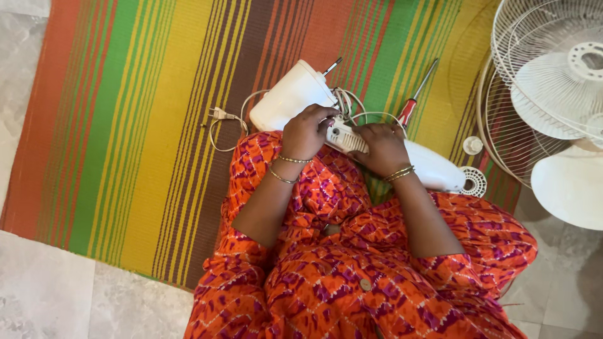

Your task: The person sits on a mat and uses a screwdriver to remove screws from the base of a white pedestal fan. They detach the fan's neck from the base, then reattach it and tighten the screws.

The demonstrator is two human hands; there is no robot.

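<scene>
Striped floor mat (125, 125) under a seated person, both hands on a white fan body (301, 94) lying across the lap.

Left hand (306, 133) is curled closed over the motor housing; right hand (384, 148) presses flat on the neck, fingers bent. Hard, smooth plastic, likely bulky and slippery; hold the narrow neck. A red-handled screwdriver (411, 103) lies just beyond it, fan grilles (540, 75) far right.

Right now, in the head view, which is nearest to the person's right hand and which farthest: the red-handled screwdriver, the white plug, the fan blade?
1. Red-handled screwdriver, just beyond the right hand.
2. Fan blade, far right on the floor.
3. White plug, left on the mat.
</scene>
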